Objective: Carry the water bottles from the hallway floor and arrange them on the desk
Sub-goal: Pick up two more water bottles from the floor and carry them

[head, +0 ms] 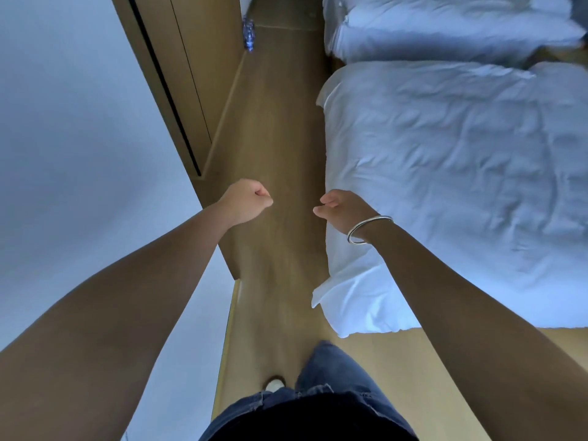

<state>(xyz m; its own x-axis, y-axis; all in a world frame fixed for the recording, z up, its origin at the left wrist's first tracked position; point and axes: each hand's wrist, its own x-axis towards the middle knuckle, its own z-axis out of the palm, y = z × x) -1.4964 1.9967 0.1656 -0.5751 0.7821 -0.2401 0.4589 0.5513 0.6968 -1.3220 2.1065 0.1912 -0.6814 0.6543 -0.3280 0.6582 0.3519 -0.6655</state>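
Hands are both free of any load: the left hand (246, 200), at centre left of the frame, is curled into a loose fist around nothing, and the right hand (342, 210), at centre with a bangle (369, 229) on its wrist, has its fingers partly spread and bare. One water bottle (248, 34) shows at the upper left of the frame, on the wooden floor (276, 128) close against the wooden wall panel (178, 74), well apart from both hands. Whether more bottles lie beyond it cannot be told, and no table is in view. The bed (445, 173) fills the right of the frame and leaves only a narrow strip of floor to walk along.

The step in hand seems to be the walk up to the bottle. To do it well, keep to the middle of the strip, clear of the bedding's hanging corner, and crouch once close. Uncurl the left hand before reaching and take the bottle round its body.
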